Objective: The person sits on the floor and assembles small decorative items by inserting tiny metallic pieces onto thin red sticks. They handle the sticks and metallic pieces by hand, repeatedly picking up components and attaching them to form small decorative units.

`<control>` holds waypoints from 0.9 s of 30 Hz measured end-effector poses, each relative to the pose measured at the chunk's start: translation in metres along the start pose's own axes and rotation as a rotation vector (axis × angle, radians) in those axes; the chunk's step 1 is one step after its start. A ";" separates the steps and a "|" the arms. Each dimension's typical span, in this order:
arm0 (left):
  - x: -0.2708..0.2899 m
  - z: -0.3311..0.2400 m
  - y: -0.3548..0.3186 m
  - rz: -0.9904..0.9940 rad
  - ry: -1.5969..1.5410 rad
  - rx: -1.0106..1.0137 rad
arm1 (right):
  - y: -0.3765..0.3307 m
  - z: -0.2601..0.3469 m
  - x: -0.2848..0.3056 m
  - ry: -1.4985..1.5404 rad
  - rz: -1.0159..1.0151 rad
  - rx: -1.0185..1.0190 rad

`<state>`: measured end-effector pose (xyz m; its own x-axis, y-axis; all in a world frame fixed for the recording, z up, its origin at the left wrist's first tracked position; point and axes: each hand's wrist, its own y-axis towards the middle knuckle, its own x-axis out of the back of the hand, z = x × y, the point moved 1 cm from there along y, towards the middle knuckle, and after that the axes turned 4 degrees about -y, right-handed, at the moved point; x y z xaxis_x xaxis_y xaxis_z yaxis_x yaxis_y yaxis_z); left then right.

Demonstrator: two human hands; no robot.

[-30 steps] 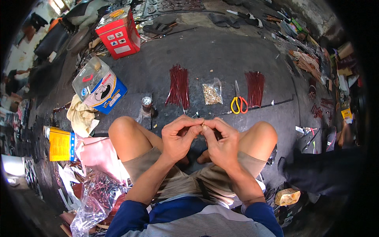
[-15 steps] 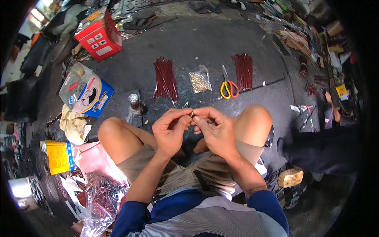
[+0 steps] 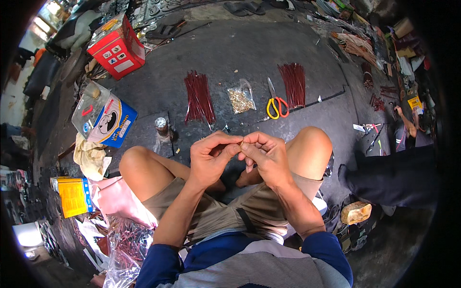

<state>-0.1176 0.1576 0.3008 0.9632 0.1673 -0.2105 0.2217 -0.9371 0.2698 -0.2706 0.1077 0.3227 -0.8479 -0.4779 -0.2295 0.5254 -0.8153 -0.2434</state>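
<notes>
While L hand & R hand pinch gold pc, dk floor stretches past scissors.

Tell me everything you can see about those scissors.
The scissors have slim, metal-looking blades, apparently closed, and two looped, plastic-looking handles, yellow on the left, orange-red on the right. They lie on the dark floor, tip toward the far side, between a clear bag of small gold-coloured pieces and a bundle of dark red strips. Neither left hand nor right hand touches them.
</notes>
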 end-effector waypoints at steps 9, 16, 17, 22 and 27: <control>0.004 -0.005 0.008 -0.193 -0.002 0.047 | 0.002 -0.001 -0.010 -0.157 -0.077 0.149; 0.000 -0.003 0.010 -0.093 -0.159 0.140 | 0.002 -0.008 -0.005 -0.023 -0.062 0.087; 0.000 -0.003 0.009 -0.085 -0.178 0.163 | 0.002 -0.010 -0.004 -0.016 -0.058 0.086; 0.000 -0.004 0.010 -0.038 -0.107 0.159 | -0.002 -0.010 -0.005 -0.077 -0.080 0.105; 0.001 -0.004 0.008 0.001 -0.078 0.166 | -0.002 -0.019 -0.006 -0.146 -0.110 0.166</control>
<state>-0.1137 0.1512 0.3067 0.9473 0.1482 -0.2841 0.1865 -0.9759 0.1128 -0.2651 0.1183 0.3067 -0.9067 -0.4161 -0.0686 0.4212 -0.9016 -0.0984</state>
